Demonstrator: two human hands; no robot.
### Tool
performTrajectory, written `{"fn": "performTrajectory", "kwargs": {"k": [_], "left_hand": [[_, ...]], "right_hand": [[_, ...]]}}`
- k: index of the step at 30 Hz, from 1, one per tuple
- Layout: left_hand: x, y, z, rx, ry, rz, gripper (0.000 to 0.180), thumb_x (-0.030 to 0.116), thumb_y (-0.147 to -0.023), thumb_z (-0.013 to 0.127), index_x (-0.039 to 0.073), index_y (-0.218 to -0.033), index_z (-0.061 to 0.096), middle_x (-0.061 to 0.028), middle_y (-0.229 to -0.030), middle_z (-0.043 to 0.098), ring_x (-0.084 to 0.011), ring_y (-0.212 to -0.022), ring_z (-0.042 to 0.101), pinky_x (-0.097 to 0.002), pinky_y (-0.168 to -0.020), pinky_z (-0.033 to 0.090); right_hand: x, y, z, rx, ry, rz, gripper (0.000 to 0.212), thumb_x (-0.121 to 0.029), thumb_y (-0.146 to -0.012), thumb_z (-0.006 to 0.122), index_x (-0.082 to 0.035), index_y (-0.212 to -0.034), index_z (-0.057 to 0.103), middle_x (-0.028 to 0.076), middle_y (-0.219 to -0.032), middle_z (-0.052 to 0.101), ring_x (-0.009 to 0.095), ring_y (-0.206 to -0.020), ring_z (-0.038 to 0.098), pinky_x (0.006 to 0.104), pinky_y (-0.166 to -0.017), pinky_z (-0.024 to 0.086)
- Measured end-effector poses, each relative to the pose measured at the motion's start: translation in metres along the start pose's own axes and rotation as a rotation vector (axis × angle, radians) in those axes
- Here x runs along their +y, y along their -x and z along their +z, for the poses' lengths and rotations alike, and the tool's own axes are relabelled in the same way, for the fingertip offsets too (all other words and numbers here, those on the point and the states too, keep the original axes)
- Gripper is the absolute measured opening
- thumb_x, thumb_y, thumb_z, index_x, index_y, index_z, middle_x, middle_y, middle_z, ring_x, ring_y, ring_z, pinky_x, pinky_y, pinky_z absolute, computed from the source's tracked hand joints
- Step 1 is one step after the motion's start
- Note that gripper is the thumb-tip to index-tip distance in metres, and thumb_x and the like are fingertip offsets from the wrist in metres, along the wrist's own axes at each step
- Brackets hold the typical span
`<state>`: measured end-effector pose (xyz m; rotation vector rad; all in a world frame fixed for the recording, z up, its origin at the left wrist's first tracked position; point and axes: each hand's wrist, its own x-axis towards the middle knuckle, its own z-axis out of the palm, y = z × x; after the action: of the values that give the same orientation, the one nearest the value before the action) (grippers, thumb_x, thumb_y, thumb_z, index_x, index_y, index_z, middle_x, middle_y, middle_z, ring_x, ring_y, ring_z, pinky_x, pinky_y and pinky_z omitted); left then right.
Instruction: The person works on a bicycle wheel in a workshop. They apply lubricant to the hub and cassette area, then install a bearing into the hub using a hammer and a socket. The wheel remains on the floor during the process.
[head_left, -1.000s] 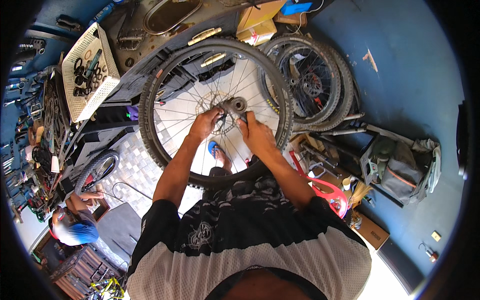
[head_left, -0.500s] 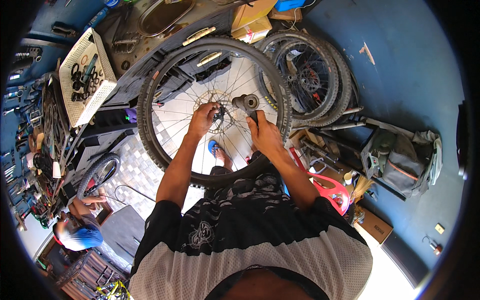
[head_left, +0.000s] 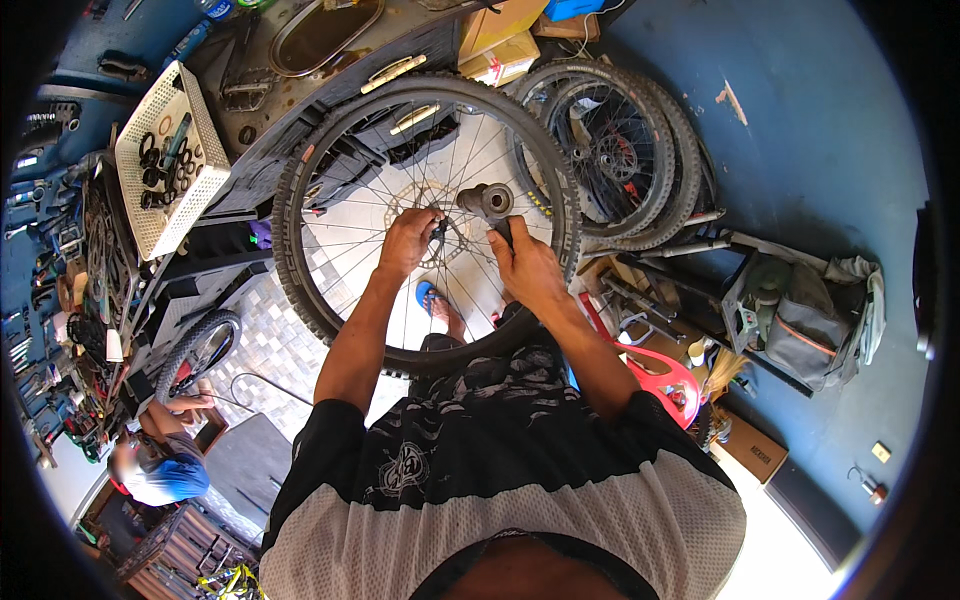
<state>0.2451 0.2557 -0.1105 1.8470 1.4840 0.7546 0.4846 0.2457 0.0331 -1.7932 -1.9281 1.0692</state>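
A mountain bike wheel (head_left: pixel 288 235) with a knobby black tyre lies below me, partly over my lap. Near its hub (head_left: pixel 440 231), my left hand (head_left: pixel 406 244) is closed with fingers pinched together; what they grip is mostly hidden. My right hand (head_left: pixel 531 268) is wrapped round the handle of a dark grey hammer (head_left: pixel 486 201). The hammer's head is just right of my left fingertips, apart from them, above the spokes. A disc rotor (head_left: pixel 402 205) shows around the hub.
A white perforated basket (head_left: pixel 205 187) of rings and small parts stands at left, beside a metal tray (head_left: pixel 325 38) on the workbench. Spare wheels (head_left: pixel 650 150) lean at the far right, near a grey bag (head_left: pixel 808 325). Another person (head_left: pixel 170 470) sits at lower left.
My right hand has shifted slightly left, bringing the hammer's head closer to my left fingers. My left hand stays at the hub.
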Motion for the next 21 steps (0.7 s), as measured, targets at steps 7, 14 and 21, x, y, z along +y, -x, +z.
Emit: {"fn": "performTrajectory", "kwargs": {"k": [7,14,21], "left_hand": [[0.0,0.0,-0.001,0.033,0.013,0.046,0.02,-0.005,-0.087,0.07,0.005,-0.103,0.069,-0.0131,-0.1,0.073,-0.0346,-0.095,0.067,-0.0432,-0.086,0.054],[-0.003,0.002,0.001,0.087,-0.027,0.07,0.015,-0.001,-0.084,0.071,0.006,-0.096,0.066,-0.0162,-0.087,0.065,-0.0387,-0.088,0.063,-0.0482,-0.079,0.052],[-0.001,0.003,-0.001,0.081,-0.033,0.101,0.015,-0.003,-0.084,0.07,0.004,-0.097,0.066,-0.0174,-0.086,0.064,-0.039,-0.087,0.063,-0.0474,-0.08,0.053]], "right_hand": [[-0.016,-0.002,-0.001,0.022,0.061,-0.122,0.032,-0.035,-0.105,0.055,-0.006,-0.115,0.048,0.029,-0.081,0.07,0.051,-0.072,0.068,0.0609,-0.063,0.052],[-0.008,-0.009,0.03,-0.055,0.139,-0.18,0.033,-0.037,-0.105,0.052,-0.006,-0.115,0.047,0.028,-0.09,0.071,0.052,-0.074,0.068,0.0618,-0.066,0.053],[-0.001,-0.015,0.034,-0.171,0.13,-0.107,0.032,-0.034,-0.105,0.053,-0.004,-0.115,0.047,0.031,-0.085,0.07,0.052,-0.078,0.067,0.0612,-0.07,0.051]]}}
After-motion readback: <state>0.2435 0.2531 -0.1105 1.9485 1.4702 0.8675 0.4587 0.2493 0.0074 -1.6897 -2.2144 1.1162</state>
